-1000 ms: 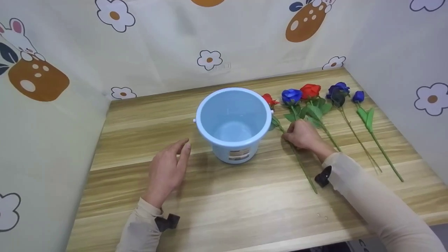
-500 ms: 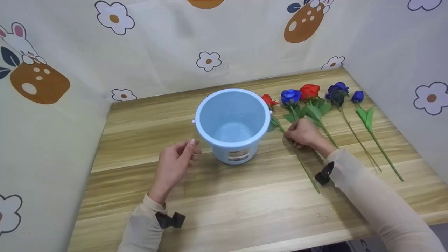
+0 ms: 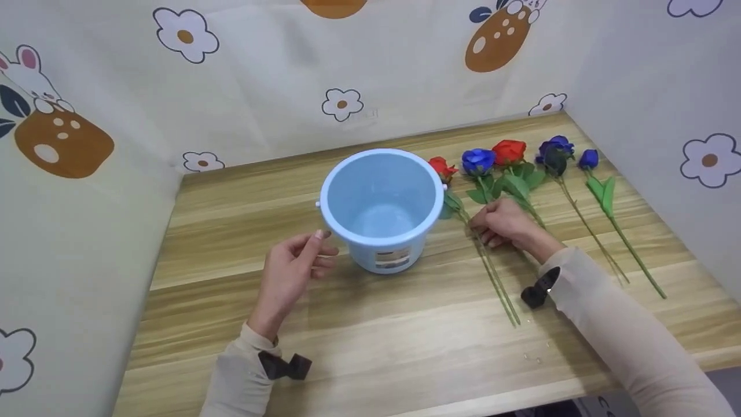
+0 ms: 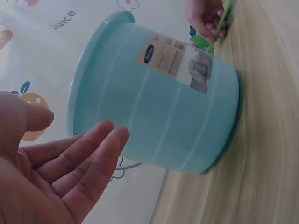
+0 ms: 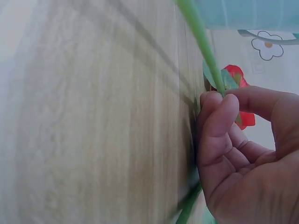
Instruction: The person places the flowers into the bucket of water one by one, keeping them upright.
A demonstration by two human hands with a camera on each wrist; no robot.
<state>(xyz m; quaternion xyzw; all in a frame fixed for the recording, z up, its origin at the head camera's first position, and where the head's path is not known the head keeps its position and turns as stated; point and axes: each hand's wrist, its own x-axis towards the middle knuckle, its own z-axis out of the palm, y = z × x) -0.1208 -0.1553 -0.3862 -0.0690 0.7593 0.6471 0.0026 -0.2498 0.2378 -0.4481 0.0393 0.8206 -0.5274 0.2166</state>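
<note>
My right hand (image 3: 502,223) pinches the green stem (image 5: 205,51) of an artificial red rose between thumb and fingertips, low over the wooden table. That rose's red bloom (image 3: 442,169) is just right of a light blue bucket (image 3: 391,255), partly behind its rim. In the left wrist view my left hand (image 4: 65,163) has loosely bent fingers and holds nothing. It hovers at the left front of the bucket (image 4: 154,98); whether the fingertips touch it I cannot tell. The bucket stands upright, and its visible inside holds nothing.
Right of the pinched stem lie a blue rose (image 3: 478,161), another red rose (image 3: 509,152), a dark blue rose (image 3: 556,152) and a blue bud with green leaves (image 3: 589,158). Patterned walls enclose the wooden table (image 3: 370,353) at the back and sides.
My left hand has moved right and slightly forward toward the bucket. The lower end of the pinched stem has shifted a little, and two thin lines now show there. The view has tilted slightly.
</note>
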